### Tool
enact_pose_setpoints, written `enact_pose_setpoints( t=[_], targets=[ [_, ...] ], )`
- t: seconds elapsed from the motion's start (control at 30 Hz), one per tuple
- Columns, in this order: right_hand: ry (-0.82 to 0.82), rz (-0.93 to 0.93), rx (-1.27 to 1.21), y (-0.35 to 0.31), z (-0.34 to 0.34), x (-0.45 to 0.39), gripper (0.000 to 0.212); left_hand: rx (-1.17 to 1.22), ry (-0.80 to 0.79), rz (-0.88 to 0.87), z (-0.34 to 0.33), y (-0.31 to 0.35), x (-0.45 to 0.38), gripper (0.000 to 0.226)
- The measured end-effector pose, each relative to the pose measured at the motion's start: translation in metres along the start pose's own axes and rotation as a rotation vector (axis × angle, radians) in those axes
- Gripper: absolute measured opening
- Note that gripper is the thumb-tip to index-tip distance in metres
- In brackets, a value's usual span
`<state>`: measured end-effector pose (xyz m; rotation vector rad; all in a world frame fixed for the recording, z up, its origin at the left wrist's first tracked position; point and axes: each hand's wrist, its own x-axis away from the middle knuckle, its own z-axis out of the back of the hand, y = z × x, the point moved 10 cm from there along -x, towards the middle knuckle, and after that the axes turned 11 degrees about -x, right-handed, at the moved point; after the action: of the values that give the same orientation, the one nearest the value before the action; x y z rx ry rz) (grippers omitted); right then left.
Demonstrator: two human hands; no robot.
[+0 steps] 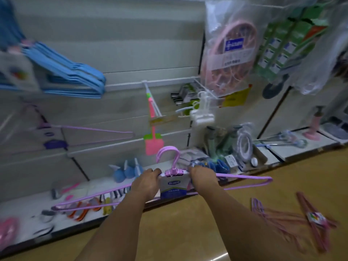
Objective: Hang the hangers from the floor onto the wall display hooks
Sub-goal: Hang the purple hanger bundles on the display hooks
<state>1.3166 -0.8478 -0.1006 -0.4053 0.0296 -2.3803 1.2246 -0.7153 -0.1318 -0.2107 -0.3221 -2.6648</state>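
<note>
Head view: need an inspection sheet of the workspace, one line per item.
Surface: tan floor, bare near the arms.
Job's things: purple hanger bundle held level in front of the wall; pink hanger bundle lies on the floor at right; blue hangers and purple hangers already hang on the wall.
Clutter: bottom shelf crowded with small goods; bagged pink rack hangs above.
Hands: left hand and right hand each grip the purple hanger bundle beside its label.
Cables: nothing seen.
Surroundings: slatted display wall; frame blurred.
</note>
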Motion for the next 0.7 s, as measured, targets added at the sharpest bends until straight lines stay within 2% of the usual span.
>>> enact_pose_setpoints(
  t=[0.17, 0.33, 0.43, 0.7],
  targets=[
    [0.048, 0.117, 0.037, -0.114, -0.007, -0.011, 0.037, 0.026, 0.06, 0.11, 0.024, -0.105, 0.044, 0.036],
    [0.064, 0.157, 0.011, -0.206, -0.014, -0.025, 0.036, -0.017, 0.085, 0.261, 0.039, -0.213, 0.084, 0.03],
    [0.066, 0.17, 0.019, -0.247, -0.021, -0.033, 0.034, -0.068, 0.097, 0.282, 0.042, -0.255, 0.097, 0.03],
    [0.034, 0.198, 0.055, -0.31, -0.026, -0.064, 0.031, 0.036, 0.176, 0.345, 0.05, -0.325, 0.093, 0.031]
  ],
)
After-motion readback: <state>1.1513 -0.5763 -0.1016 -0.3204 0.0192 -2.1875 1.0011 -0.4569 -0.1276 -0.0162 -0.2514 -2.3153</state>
